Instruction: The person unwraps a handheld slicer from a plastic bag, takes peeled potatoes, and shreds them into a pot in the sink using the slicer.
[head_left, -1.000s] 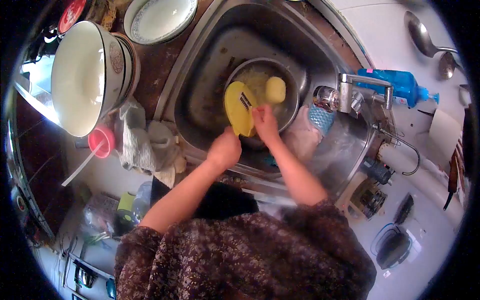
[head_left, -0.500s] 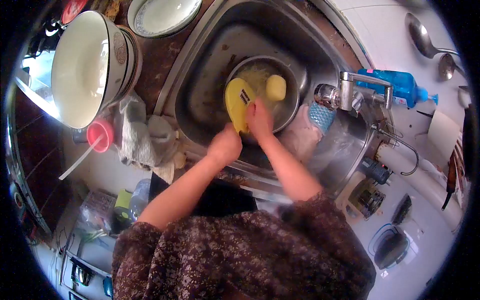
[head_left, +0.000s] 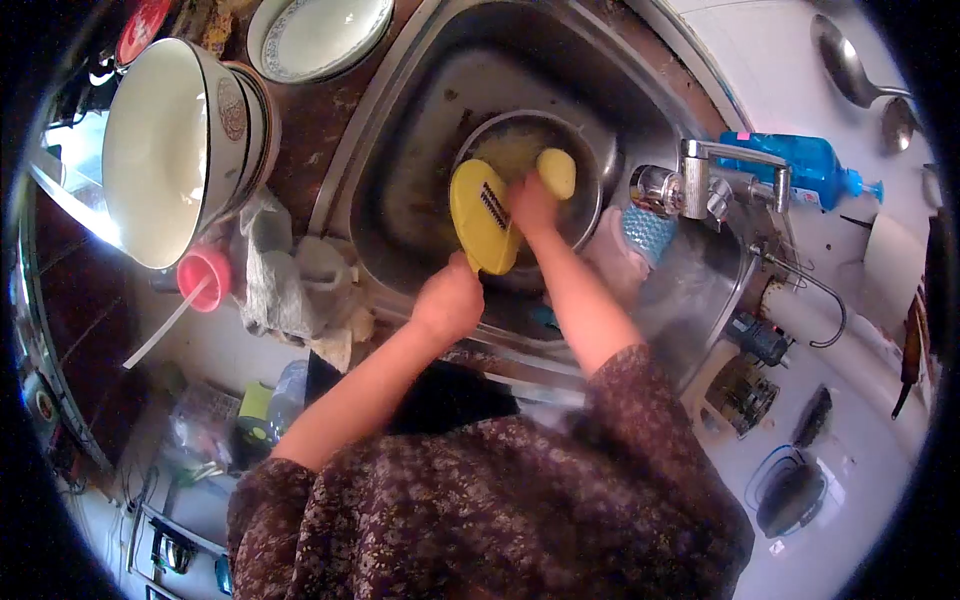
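Observation:
My left hand (head_left: 449, 302) is closed around the lower end of a yellow hand grater (head_left: 480, 225), which slants over a round metal bowl (head_left: 597, 195) in the sink. The grater's dark toothed slot faces up. Close to that slot, my right hand (head_left: 532, 205) has its fingers bunched together; whatever they may hold is hidden. Just past those fingertips lies a peeled potato (head_left: 558, 174) inside the bowl. Pale shreds (head_left: 515, 140) sit in cloudy liquid at the bowl's far side.
Steel sink walls (head_left: 400, 120) surround the bowl. To the right are the faucet (head_left: 695, 185), a blue textured scrubber (head_left: 648, 235) and a blue pump bottle (head_left: 780, 165). Stacked bowls (head_left: 155, 150), plates (head_left: 325, 35), a pink cup (head_left: 203, 278) and a rag (head_left: 275, 275) stand left.
My right hand has moved up and slightly right, from the grater's lower edge to beside its slot and the potato. The grater has turned a little, showing more of its face.

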